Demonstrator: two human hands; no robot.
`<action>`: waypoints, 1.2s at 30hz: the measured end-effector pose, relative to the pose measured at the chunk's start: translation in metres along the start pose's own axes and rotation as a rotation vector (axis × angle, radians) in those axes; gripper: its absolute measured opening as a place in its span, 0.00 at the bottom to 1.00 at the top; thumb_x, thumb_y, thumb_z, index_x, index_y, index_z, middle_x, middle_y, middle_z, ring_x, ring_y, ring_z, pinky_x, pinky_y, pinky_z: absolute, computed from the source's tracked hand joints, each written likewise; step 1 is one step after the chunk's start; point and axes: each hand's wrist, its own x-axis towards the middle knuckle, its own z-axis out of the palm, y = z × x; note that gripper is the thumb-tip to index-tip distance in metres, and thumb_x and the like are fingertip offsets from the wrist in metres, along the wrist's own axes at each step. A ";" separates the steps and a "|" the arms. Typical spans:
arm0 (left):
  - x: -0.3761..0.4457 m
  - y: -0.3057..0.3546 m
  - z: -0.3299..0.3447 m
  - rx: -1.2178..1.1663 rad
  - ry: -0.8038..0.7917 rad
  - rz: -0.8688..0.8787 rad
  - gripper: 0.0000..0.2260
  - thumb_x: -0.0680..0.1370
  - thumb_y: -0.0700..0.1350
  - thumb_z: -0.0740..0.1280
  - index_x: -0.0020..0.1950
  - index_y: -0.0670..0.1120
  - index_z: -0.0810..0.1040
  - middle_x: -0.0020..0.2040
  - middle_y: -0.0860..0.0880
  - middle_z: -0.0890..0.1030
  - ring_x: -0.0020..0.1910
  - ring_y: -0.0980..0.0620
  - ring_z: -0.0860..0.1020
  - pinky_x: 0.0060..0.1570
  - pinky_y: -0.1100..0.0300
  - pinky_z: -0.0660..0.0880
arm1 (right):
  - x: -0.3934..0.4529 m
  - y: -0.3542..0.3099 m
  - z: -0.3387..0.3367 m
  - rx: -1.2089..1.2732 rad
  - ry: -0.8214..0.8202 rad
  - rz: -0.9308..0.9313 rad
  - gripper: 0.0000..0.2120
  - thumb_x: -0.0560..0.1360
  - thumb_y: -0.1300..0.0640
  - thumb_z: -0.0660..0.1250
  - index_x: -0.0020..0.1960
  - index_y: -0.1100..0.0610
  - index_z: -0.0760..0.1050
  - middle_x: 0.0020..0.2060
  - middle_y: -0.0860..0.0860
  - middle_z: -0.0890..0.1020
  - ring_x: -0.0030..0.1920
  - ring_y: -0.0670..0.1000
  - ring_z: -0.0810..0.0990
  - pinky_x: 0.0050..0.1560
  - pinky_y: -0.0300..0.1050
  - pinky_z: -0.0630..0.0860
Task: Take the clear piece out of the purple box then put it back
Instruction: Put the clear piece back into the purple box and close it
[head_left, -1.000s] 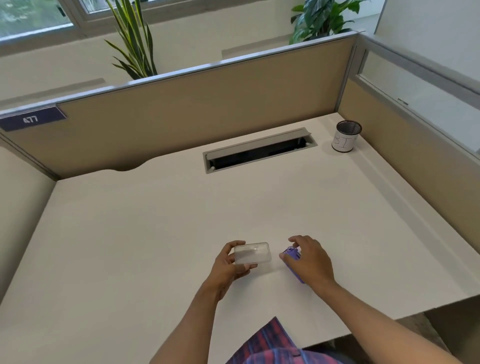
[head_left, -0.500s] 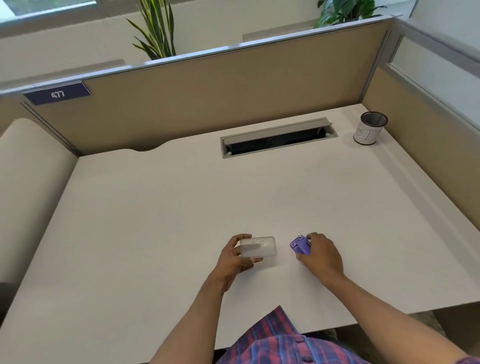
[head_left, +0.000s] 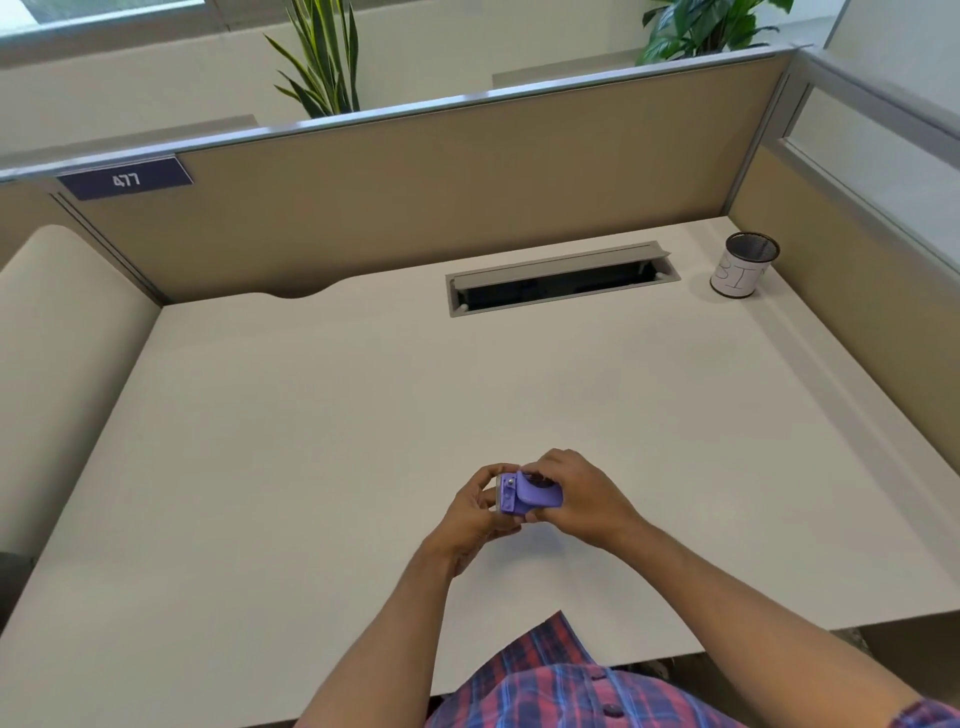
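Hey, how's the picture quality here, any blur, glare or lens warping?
Head view: wide-angle bending bows the partition rail; soft daylight, faint shadows under the hands; the purple box and both hands look slightly soft; the window is overexposed; no harsh glare on the desk.

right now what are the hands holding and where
Both hold the purple box above the desk: right hand pinches its right end, left hand its left end.
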 end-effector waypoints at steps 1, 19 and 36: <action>0.000 0.000 -0.001 0.001 -0.010 0.002 0.29 0.68 0.31 0.72 0.66 0.50 0.77 0.58 0.42 0.85 0.53 0.46 0.84 0.52 0.54 0.82 | 0.001 0.000 0.000 0.008 0.005 0.008 0.25 0.68 0.50 0.79 0.63 0.51 0.78 0.51 0.47 0.80 0.51 0.48 0.75 0.50 0.44 0.77; 0.000 0.002 -0.012 0.015 -0.135 0.015 0.31 0.71 0.29 0.73 0.71 0.51 0.77 0.62 0.41 0.85 0.61 0.41 0.83 0.61 0.47 0.80 | 0.003 -0.004 -0.003 0.033 -0.024 0.019 0.27 0.67 0.50 0.80 0.64 0.52 0.80 0.52 0.47 0.81 0.51 0.49 0.77 0.52 0.45 0.77; -0.011 0.011 -0.018 -0.096 -0.084 0.036 0.24 0.75 0.40 0.73 0.71 0.46 0.77 0.58 0.37 0.85 0.54 0.39 0.85 0.53 0.51 0.83 | 0.004 -0.004 0.006 -0.003 -0.025 0.028 0.25 0.69 0.47 0.78 0.64 0.49 0.79 0.50 0.45 0.75 0.51 0.47 0.72 0.50 0.43 0.75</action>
